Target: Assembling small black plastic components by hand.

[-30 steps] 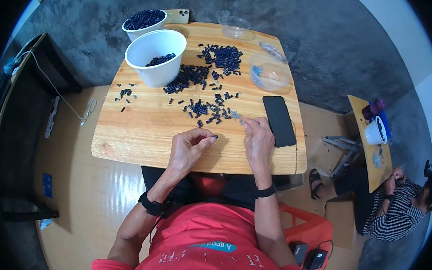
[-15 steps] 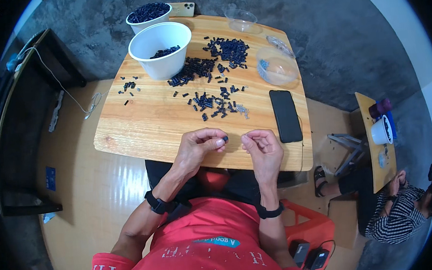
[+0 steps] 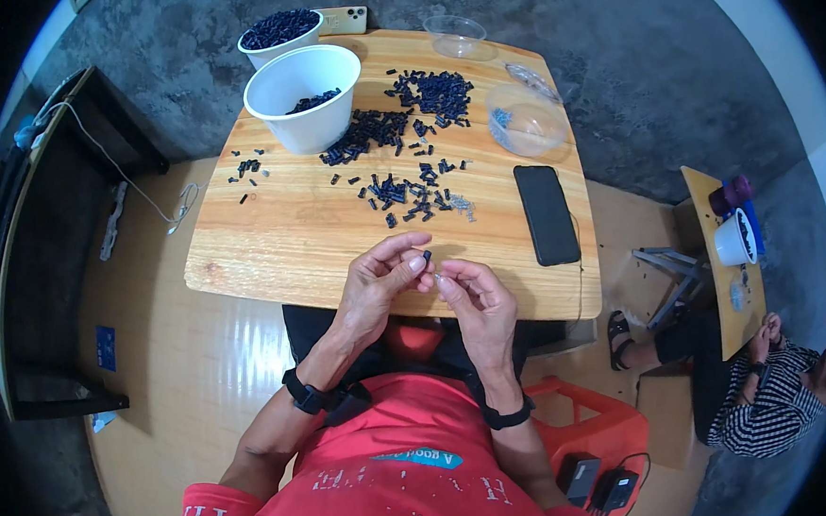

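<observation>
Between the thumb and fingers of my left hand [image 3: 373, 287] is a small dark cylindrical piece [image 3: 427, 255], held over the table's near edge. My right hand [image 3: 480, 309] is pinched close beside it, its fingertips just below the dark piece. A tiny pale piece [image 3: 437, 276] seems to show at those fingertips, too small to name. Farther off lie a loose group of similar dark pieces [image 3: 392, 191] and a small cluster of clear bits [image 3: 464, 206].
On the wooden table [image 3: 270, 238] stand a white tub [image 3: 305, 113], a fuller tub [image 3: 278, 30] behind it, and clear plastic bowls [image 3: 528, 123]. A black phone [image 3: 546, 214] lies at the right. Another person [image 3: 767, 397] sits at a side table.
My right hand has moved left, bringing its fingertips against or very near the left hand's piece. The left hand has turned slightly, keeping hold of the dark piece.
</observation>
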`<state>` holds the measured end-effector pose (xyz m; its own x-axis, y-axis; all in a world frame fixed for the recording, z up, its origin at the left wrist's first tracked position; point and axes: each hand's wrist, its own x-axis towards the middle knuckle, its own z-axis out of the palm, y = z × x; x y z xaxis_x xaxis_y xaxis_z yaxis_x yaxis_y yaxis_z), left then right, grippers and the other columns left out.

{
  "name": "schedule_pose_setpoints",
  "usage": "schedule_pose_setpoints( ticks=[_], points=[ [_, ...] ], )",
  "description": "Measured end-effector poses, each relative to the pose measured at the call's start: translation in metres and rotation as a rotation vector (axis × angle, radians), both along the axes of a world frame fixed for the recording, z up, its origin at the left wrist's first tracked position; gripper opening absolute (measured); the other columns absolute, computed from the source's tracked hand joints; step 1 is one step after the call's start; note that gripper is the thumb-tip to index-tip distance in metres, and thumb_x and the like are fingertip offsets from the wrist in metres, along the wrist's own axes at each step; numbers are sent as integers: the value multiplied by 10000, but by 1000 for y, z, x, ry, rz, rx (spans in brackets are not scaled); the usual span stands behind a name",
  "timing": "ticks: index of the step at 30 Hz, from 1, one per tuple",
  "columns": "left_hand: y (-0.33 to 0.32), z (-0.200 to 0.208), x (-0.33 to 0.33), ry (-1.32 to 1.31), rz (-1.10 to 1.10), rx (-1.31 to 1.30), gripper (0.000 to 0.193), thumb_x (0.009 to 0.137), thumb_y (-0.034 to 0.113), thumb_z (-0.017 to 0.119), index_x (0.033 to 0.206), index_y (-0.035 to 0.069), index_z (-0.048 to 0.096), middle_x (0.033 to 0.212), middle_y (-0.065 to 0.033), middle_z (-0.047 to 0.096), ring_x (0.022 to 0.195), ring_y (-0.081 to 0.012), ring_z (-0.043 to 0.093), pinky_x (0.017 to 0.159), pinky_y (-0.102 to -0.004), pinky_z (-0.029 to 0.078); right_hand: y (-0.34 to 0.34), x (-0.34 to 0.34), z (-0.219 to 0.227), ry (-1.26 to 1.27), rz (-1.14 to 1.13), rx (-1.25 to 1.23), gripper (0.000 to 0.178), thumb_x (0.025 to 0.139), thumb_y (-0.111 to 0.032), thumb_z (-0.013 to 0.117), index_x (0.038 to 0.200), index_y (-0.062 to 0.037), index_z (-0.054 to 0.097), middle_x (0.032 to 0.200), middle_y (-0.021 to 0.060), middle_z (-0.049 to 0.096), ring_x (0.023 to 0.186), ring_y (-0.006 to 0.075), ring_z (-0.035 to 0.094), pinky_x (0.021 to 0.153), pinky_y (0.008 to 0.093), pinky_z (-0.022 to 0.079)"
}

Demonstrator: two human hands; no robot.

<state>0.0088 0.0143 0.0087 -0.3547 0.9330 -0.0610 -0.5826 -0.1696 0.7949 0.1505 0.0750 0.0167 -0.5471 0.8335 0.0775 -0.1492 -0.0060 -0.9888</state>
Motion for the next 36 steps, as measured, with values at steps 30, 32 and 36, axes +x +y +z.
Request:
schedule_pose_setpoints(
  ticks=[30, 32, 36],
  points=[
    [-6, -11, 7, -17, 83, -114, 136, 833, 58, 696, 959, 26, 657, 830, -36, 658, 736, -115, 605, 712, -239, 499, -2, -5, -10, -15, -149, 113, 164, 848, -55, 689, 974, 13, 608, 868, 85, 676, 801, 113, 634, 720, 243, 499],
    [-7, -6, 6, 21, 63, -134, 133, 819, 48, 703, 944, 26, 663, 812, -31, 659, 728, -106, 604, 707, -228, 489, -2, -4, -7, -65, -162, 171, 154, 842, -49, 690, 960, 12, 613, 866, 86, 677, 786, 119, 637, 707, 250, 501],
    [-10, 5, 9, 111, 111, -193, 122, 814, 37, 703, 929, 26, 665, 802, -28, 663, 723, -97, 603, 705, -222, 483, -4, -1, 8, -235, -168, 545, 130, 825, -44, 694, 927, 4, 629, 846, 96, 674, 732, 160, 647, 668, 273, 502]
  ],
)
